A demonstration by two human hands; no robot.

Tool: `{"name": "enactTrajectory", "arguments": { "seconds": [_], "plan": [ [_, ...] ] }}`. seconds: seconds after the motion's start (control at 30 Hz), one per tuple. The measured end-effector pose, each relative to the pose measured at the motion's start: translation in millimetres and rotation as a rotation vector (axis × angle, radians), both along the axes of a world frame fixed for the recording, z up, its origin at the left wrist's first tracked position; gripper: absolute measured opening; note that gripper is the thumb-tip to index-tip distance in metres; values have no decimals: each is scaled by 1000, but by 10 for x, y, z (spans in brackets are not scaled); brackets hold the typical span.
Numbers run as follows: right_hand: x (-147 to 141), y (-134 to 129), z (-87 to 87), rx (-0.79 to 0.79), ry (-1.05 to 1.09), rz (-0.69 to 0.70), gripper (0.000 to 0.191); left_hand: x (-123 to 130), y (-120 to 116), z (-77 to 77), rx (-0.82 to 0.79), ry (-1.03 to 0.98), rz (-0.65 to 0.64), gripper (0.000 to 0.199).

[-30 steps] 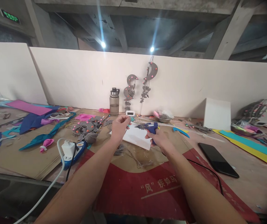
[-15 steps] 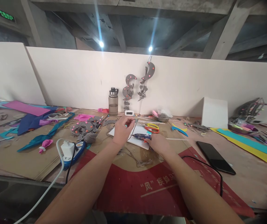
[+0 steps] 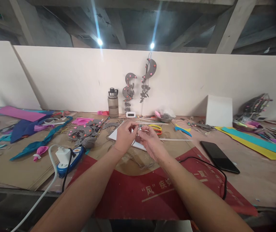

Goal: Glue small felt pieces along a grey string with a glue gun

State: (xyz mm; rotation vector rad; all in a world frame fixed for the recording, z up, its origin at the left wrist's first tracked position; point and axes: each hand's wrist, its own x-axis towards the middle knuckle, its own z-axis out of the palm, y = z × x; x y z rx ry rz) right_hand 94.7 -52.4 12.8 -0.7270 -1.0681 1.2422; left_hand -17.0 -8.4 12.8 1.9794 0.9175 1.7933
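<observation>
My left hand (image 3: 125, 134) is closed in a pinch above a white board (image 3: 113, 134), holding something tiny at its fingertips that I cannot make out. My right hand (image 3: 152, 143) meets it there, thumb and fingers pinched together at the same spot. Behind the right hand, a pale glue stick (image 3: 176, 140) juts out to the right; the glue gun itself is hidden. Scissors with yellow and orange handles (image 3: 158, 129) lie just beyond that hand. Loose grey yarn (image 3: 142, 165) is scattered on the cardboard below my hands.
To the left are a blue power strip (image 3: 74, 161) with a white plug and a grey felt piece with pink dots (image 3: 80, 132). A bottle (image 3: 113, 104) and small clock (image 3: 130, 114) stand at the back. A phone (image 3: 218, 157) and black cable (image 3: 210, 158) lie right.
My right hand has let go of the blue glue gun and moved left and up to meet my left hand's fingertips. The view has shifted slightly.
</observation>
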Motion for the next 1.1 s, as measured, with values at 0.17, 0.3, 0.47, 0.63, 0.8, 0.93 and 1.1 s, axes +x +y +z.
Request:
{"name": "enactTrajectory", "arguments": {
  "seconds": [0.17, 0.3, 0.47, 0.63, 0.8, 0.93, 1.1],
  "plan": [
    [11, 44, -25, 39, -49, -126, 28, 43, -29, -13, -87, -55, -37, 8],
    [84, 126, -81, 142, -210, -288, 19, 80, -36, -21, -178, -100, -102, 7],
    [147, 150, -94, 188, -312, -346, 17, 95, -36, -37, -231, -112, -161, 12],
    [154, 114, -78, 230, -427, -406, 16, 91, -40, -42, -213, -135, -157, 12],
    [170, 75, -43, 246, -504, -433, 18, 81, -28, -49, -203, -86, -159, 13],
    [179, 57, -18, 277, -581, -489, 19, 64, -11, -66, -173, -17, -129, 12],
    [160, 12, 2, 352, -690, -537, 24, 57, -9, -77, -143, -24, -81, 11]
  ]
}}
